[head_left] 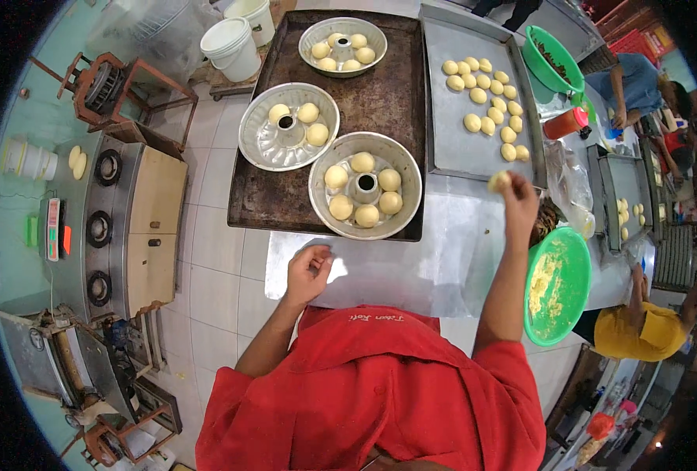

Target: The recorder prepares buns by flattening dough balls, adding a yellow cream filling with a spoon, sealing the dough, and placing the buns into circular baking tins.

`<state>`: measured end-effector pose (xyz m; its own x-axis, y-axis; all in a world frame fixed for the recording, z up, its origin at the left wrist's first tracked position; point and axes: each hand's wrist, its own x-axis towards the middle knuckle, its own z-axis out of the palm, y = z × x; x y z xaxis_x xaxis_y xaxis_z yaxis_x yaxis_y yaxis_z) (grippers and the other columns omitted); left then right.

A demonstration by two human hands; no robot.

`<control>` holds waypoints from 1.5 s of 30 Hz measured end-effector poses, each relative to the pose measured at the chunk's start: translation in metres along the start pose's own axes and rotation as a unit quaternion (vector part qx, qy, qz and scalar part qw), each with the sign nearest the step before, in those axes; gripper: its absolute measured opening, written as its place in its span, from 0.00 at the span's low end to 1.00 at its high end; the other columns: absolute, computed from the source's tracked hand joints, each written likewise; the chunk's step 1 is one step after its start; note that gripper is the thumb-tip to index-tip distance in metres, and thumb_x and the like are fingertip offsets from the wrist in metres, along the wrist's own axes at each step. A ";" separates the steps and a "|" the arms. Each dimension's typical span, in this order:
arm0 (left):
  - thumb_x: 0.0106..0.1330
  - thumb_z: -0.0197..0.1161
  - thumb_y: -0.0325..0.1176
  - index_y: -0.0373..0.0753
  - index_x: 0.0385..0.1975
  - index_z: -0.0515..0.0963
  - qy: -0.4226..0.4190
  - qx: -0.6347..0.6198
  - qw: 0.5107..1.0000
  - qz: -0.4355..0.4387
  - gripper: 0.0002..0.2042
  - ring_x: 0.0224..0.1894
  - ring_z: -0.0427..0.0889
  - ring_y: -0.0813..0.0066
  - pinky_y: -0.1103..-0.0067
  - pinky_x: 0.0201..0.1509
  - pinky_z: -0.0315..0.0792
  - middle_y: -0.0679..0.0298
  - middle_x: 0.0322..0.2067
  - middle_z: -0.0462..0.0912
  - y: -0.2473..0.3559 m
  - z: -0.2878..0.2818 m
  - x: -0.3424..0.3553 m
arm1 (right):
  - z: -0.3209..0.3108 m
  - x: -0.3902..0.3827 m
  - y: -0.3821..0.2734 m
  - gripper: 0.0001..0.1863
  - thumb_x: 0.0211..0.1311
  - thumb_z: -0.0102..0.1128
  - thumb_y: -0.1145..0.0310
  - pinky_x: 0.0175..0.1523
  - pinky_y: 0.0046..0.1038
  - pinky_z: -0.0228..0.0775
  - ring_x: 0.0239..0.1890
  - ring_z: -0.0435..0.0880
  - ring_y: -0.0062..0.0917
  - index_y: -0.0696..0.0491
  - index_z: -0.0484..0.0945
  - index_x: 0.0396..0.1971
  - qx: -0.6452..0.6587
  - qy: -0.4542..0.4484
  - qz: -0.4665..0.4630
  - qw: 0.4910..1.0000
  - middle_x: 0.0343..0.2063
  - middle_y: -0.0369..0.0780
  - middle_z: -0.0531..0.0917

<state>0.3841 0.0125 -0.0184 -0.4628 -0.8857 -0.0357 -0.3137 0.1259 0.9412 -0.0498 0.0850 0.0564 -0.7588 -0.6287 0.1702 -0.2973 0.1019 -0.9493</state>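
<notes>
Above the metal table point(411, 275), right hand point(519, 202) pinching a dough ball point(498, 181), left hand point(307, 275) loosely open, seemingly empty, near a ring pan point(366, 233)

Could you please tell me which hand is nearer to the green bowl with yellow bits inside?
Right. The right hand is just beyond the green bowl, slightly to its left; the left hand is much farther left, in front of the dark tray.
</notes>
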 end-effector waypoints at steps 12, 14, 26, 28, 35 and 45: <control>0.66 0.62 0.26 0.32 0.54 0.72 -0.344 -0.249 0.896 -0.131 0.17 0.46 0.80 0.77 0.80 0.51 0.75 0.61 0.45 0.80 0.093 0.080 0.009 | 0.052 -0.205 -0.063 0.29 0.42 0.66 0.80 0.54 0.37 0.70 0.49 0.75 0.44 0.55 0.73 0.50 -0.112 -0.256 -0.123 0.952 0.45 0.46 0.77; 0.66 0.61 0.25 0.32 0.53 0.72 -0.367 -0.249 0.885 -0.139 0.17 0.45 0.80 0.77 0.80 0.51 0.75 0.61 0.45 0.80 0.092 0.085 0.008 | 0.040 -0.202 -0.068 0.29 0.43 0.67 0.77 0.54 0.37 0.70 0.50 0.75 0.43 0.54 0.72 0.51 -0.176 -0.272 -0.148 0.935 0.45 0.45 0.77; 0.72 0.55 0.36 0.35 0.53 0.73 -0.310 -0.393 0.827 -0.256 0.15 0.45 0.81 0.76 0.78 0.48 0.78 0.63 0.45 0.80 0.126 0.165 0.006 | -0.034 -0.220 -0.048 0.47 0.52 0.66 0.55 0.73 0.50 0.43 0.73 0.51 0.40 0.55 0.54 0.69 -0.399 -0.260 -0.229 0.849 0.69 0.47 0.56; 0.73 0.53 0.35 0.32 0.55 0.72 -0.338 -0.427 0.792 -0.275 0.16 0.48 0.81 0.69 0.74 0.51 0.77 0.59 0.47 0.80 0.124 0.169 0.007 | -0.049 -0.219 -0.040 0.47 0.51 0.67 0.54 0.72 0.53 0.41 0.74 0.49 0.39 0.52 0.54 0.69 -0.405 -0.261 -0.214 0.850 0.70 0.46 0.55; 0.72 0.54 0.44 0.32 0.54 0.69 -0.369 -0.452 0.742 -0.330 0.21 0.54 0.78 0.55 0.59 0.62 0.72 0.51 0.53 0.76 0.117 0.182 -0.006 | -0.127 -0.198 -0.052 0.24 0.47 0.71 0.71 0.62 0.38 0.65 0.60 0.72 0.40 0.51 0.78 0.48 -0.122 -0.194 -0.167 0.959 0.55 0.45 0.76; 0.71 0.56 0.32 0.30 0.51 0.70 -0.204 -0.432 0.812 -0.335 0.15 0.49 0.81 0.60 0.65 0.54 0.78 0.54 0.45 0.79 0.100 0.201 -0.017 | -0.270 -0.175 0.028 0.13 0.47 0.64 0.68 0.40 0.44 0.71 0.36 0.82 0.46 0.55 0.73 0.34 -0.418 -0.211 0.218 0.856 0.29 0.49 0.82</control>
<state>0.1937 0.1296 0.0088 -0.7197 -0.3813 -0.5802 0.0082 -0.8403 0.5421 -0.0818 0.4060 0.0710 -0.6785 -0.5953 -0.4303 -0.4845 0.8030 -0.3469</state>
